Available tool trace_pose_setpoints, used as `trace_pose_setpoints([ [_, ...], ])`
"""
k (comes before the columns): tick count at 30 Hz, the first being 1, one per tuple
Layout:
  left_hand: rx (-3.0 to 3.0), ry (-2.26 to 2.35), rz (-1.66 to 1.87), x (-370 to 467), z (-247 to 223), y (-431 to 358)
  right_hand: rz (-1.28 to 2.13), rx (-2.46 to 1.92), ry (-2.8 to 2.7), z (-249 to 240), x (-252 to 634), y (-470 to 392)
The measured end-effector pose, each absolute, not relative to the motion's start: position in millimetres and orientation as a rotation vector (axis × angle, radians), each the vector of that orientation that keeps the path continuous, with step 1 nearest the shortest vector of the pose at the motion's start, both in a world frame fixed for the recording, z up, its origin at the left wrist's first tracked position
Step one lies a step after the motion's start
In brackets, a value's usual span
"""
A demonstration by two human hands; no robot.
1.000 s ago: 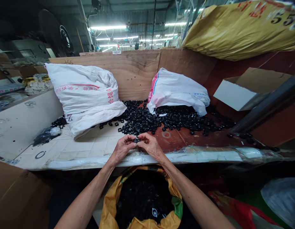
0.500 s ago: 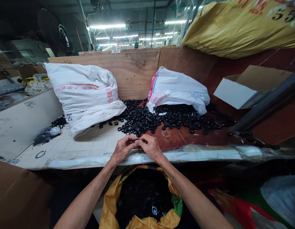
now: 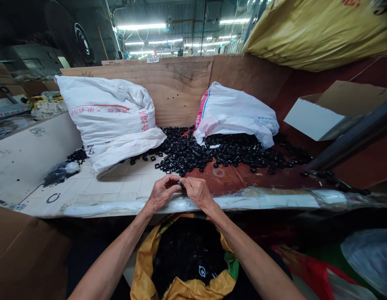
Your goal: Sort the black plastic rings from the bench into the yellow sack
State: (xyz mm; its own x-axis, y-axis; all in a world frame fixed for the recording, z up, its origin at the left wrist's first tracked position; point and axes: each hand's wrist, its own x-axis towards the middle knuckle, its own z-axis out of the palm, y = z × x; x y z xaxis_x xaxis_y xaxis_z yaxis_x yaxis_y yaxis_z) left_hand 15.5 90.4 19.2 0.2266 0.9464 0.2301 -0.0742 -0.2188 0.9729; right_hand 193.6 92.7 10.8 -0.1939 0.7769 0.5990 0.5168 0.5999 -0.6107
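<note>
My left hand (image 3: 164, 192) and my right hand (image 3: 197, 192) meet at the fingertips over the table's front edge. Between them is a small black piece (image 3: 180, 183), mostly covered by the fingers. The left thumb and fingers pinch it from the left, and the right fingers close on it from the other side. Just beyond the hands lies a spread pile of small black parts (image 3: 187, 154). Below them an open yellow sack (image 3: 145, 266) holds a dark mass of parts.
Two white sacks (image 3: 112, 121) (image 3: 237, 110) stand at the back before a wooden board (image 3: 181, 87). An open carton (image 3: 318, 118) and a dark metal bar (image 3: 353, 133) are at the right, beneath a large yellow sack (image 3: 321, 37). A plastic bag (image 3: 57, 174) lies at the left.
The right fingers have curled in more over the black piece, while the left hand has kept its pinch. The view has shifted slightly.
</note>
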Motion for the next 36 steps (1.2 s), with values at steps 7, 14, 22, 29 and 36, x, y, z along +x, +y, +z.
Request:
trace_pose_setpoints([
  [7,1.397,0.92,1.263,16,17,92,0.357,-1.003,-1.935,16,197,86],
  [14,1.383,0.916,1.257,14,14,92,0.436,-0.923,-1.851,18,196,87],
  [22,1.366,0.909,1.264,15,15,92,0.376,-0.951,-1.873,14,195,88],
  [29,1.381,0.926,1.241,14,18,90,0.4,-0.882,-1.844,14,194,89],
  [36,1.449,0.937,1.221,15,26,81,0.484,-1.036,-1.8,19,192,74],
])
